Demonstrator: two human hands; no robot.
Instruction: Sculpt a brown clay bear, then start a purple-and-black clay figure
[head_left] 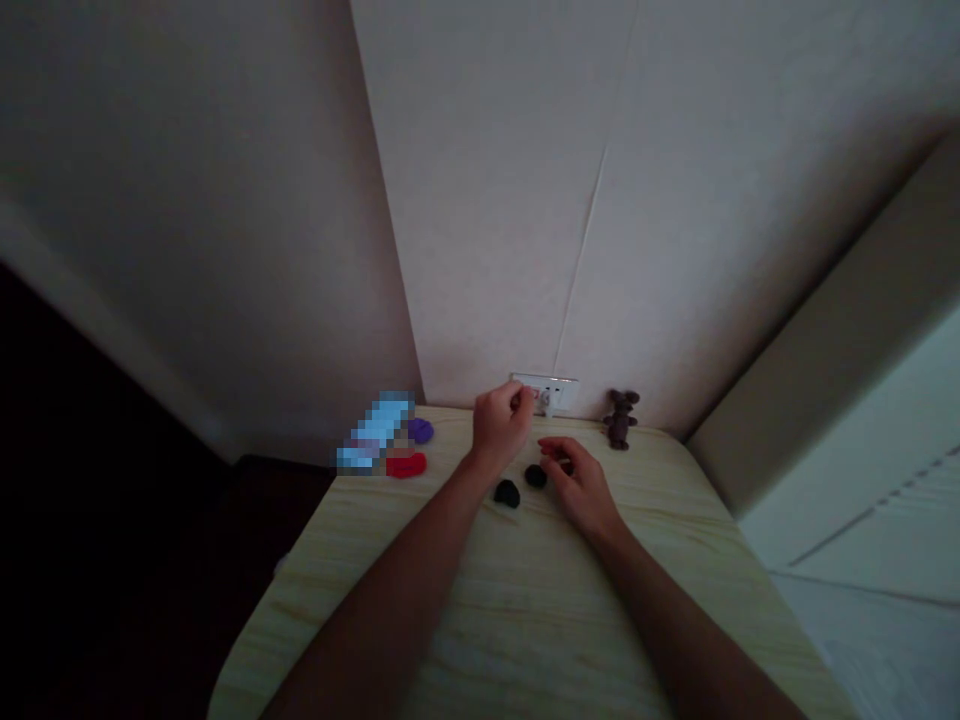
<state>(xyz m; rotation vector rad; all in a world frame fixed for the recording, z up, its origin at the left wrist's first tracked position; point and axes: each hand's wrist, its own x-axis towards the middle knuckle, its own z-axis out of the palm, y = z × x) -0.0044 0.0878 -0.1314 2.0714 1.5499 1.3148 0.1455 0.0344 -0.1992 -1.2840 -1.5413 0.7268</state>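
My left hand (501,428) is raised over the back of the table, before the wall socket, with its fingers curled into a pinch. Whatever it may hold is hidden. My right hand (581,482) is low over the tabletop, fingers bent and thumb apart from the forefinger. Close to its thumb lies a small round black lump (535,476), perhaps modelling clay; I cannot tell whether they touch. A second black lump (508,493), less regular, rests between my forearms. Farther left are a purple lump (421,431) and a longer red piece (406,465).
A small brown long-eared animal figure (620,420) is at the back right. The wall socket (566,386) has a plug in it, with a thin line running up the wall. A blurred-out light blue item (379,428) lies at the left edge of the pale wooden table (525,620).
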